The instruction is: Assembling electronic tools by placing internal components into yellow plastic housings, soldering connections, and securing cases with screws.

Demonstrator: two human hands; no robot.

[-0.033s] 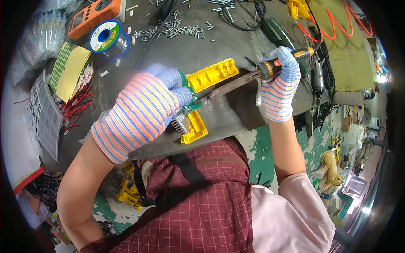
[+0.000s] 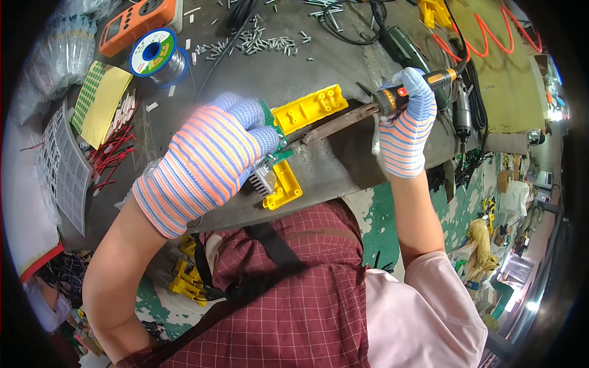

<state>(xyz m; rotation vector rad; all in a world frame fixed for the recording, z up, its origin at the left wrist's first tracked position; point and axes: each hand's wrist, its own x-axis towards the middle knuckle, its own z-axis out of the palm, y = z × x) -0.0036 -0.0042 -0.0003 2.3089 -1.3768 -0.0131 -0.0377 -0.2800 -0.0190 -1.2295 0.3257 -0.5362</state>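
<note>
My left hand (image 2: 202, 161), in a striped knit glove, has its fingers closed on a green circuit board (image 2: 268, 113). A finned metal heat sink (image 2: 262, 181) sticks out from the board's near side. Under and beside the board lies a yellow plastic housing (image 2: 314, 109), partly covered by it. In my right hand (image 2: 407, 132), also gloved, is a soldering iron (image 2: 388, 101) with an orange and black handle. Its long, dull metal shaft slants left, and the tip reaches the board's right edge; whether it touches is too small to tell. My left fingertips are partly hidden behind the board.
A solder wire spool (image 2: 161, 58) stands back left beside an orange meter (image 2: 136, 26). Loose screws (image 2: 257, 42) lie at the back. Red wires (image 2: 111, 153) and label sheets (image 2: 63, 165) are at left. A dark green power tool (image 2: 405, 49) and coiled red hose (image 2: 485, 37) are at right.
</note>
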